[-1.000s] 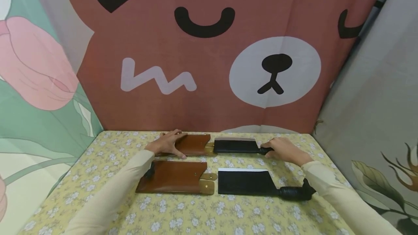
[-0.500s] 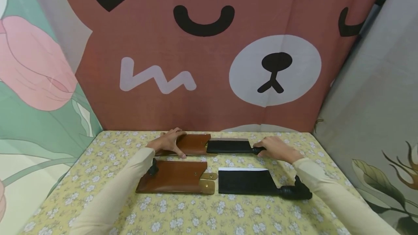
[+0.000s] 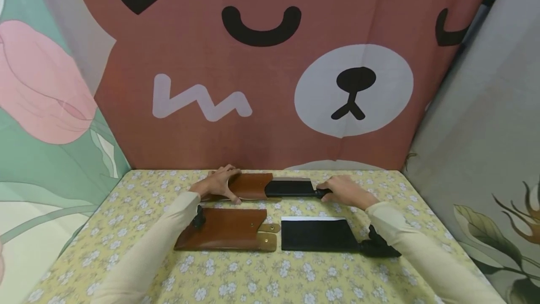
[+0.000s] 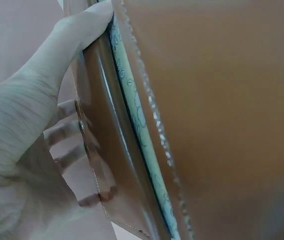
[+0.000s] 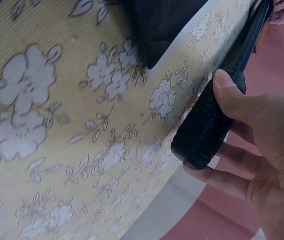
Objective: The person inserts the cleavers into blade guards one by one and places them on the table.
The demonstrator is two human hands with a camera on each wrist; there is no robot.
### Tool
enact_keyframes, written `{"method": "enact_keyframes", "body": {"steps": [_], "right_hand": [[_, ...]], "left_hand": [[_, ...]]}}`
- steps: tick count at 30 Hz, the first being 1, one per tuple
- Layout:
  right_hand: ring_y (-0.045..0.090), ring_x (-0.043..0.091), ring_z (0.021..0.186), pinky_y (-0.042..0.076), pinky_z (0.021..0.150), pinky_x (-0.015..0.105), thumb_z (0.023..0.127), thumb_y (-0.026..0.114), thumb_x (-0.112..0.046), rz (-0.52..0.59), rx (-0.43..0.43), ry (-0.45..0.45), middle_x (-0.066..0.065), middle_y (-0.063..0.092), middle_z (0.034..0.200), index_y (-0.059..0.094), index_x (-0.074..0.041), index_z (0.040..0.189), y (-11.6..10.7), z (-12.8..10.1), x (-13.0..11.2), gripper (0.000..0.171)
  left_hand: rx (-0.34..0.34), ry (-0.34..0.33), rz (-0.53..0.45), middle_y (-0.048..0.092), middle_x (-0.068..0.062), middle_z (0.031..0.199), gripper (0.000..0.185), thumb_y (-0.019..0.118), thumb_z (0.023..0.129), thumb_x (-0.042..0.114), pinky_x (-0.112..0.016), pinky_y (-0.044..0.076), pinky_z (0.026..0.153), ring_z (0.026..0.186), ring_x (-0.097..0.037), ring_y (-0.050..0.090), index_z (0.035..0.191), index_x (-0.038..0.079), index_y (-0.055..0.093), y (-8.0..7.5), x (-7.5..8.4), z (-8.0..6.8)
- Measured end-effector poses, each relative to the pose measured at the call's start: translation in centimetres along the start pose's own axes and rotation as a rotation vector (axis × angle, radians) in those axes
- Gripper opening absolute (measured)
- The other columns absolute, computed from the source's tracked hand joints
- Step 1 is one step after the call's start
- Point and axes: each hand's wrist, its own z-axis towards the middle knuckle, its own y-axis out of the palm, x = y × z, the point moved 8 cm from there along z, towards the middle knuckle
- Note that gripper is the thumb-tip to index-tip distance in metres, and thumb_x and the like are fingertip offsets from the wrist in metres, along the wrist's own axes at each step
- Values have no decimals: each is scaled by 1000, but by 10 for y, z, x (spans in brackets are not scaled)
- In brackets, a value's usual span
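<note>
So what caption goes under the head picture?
Left hand holds a brown sheath; right hand slides a black cleaver in.

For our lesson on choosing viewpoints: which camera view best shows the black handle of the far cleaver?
The right wrist view: the black handle fills the frame, gripped by the right hand. The head view shows only a sliver of it beyond the fingers. The left wrist view shows just the brown leather sheath, no handle.
</note>
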Motion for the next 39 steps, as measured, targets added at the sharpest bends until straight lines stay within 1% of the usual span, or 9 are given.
{"method": "enact_keyframes", "body": {"steps": [3,5,9,12,17,22,28,33,39], "right_hand": [[68,9,67,54,61,28,92,81,-21,-12,5,18,12,79,113,74,-3,130,1,1,-1,43],[71,13,72,57,64,30,92,81,-21,-24,13,28,12,79,116,75,-4,130,1,1,-1,42],[74,22,87,62,73,37,91,82,-20,-70,46,5,12,78,115,75,-5,128,1,2,-4,41],[71,26,94,61,75,40,90,83,-19,-107,79,-31,12,74,112,76,-5,126,-1,2,-10,40],[64,24,89,55,70,36,89,83,-19,-133,112,-74,10,67,106,77,-4,122,-2,3,-18,37],[62,21,84,51,66,33,87,85,-18,-147,136,-86,8,66,102,79,-4,118,-3,6,-25,34],[59,19,80,48,64,31,87,86,-19,-187,148,-102,7,64,99,79,-5,117,-1,14,-30,34],[55,18,77,44,64,32,86,87,-20,-214,167,-120,6,62,96,79,-6,115,0,18,-34,34],[59,21,82,49,67,34,87,85,-22,-213,174,-108,7,64,101,79,-6,116,3,21,-35,33]], "left_hand": [[-1,-1,1,37,-17,158,114,93,75,55,-72,27,110,144,-46,38,163,8,37,0,1,0],[2,2,9,38,-17,158,114,93,74,56,-71,27,110,143,-47,38,162,8,37,-1,3,-1],[11,5,16,38,-18,157,114,93,74,55,-70,28,110,142,-47,39,162,6,38,-1,6,-2],[18,5,8,39,-18,156,115,93,74,55,-69,29,109,141,-47,39,162,5,38,-2,5,-3],[22,8,-9,40,-18,155,116,93,74,55,-68,28,109,140,-46,39,162,5,37,0,3,-4],[28,21,-13,39,-19,156,117,94,73,55,-70,27,109,142,-48,36,162,4,37,2,3,-2],[19,3,0,37,-20,158,117,94,73,55,-71,26,110,144,-49,35,162,5,37,1,7,-1],[11,-6,-9,35,-19,160,116,93,74,55,-72,24,113,146,-48,34,164,7,36,3,7,0],[27,7,6,37,-20,158,115,94,73,54,-72,26,112,144,-48,36,162,6,38,3,12,2]]}}
